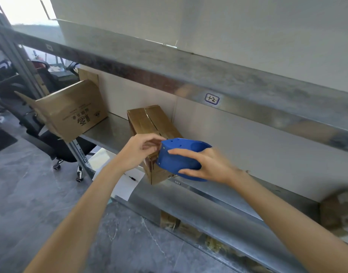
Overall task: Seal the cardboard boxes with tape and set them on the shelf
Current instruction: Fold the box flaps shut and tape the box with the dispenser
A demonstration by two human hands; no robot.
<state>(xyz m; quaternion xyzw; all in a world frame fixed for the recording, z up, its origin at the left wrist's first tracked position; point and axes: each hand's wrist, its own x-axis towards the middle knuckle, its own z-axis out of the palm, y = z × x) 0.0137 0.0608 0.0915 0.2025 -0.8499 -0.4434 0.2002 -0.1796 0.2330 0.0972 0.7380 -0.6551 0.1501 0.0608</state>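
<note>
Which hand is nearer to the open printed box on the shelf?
Left. The left hand pinches at the closed box, right of the open printed box; the right hand, gripping the blue tape dispenser, lies farther right.

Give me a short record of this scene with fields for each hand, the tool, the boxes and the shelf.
left hand: fingers curled at the closed box near top edge; grasp unclear
right hand: grips the blue tape dispenser
tape dispenser: against the closed box's near end
closed box: on the shelf, flaps down
open box: left end of shelf, tilted, flaps open
label: "1-2" on upper beam
</note>
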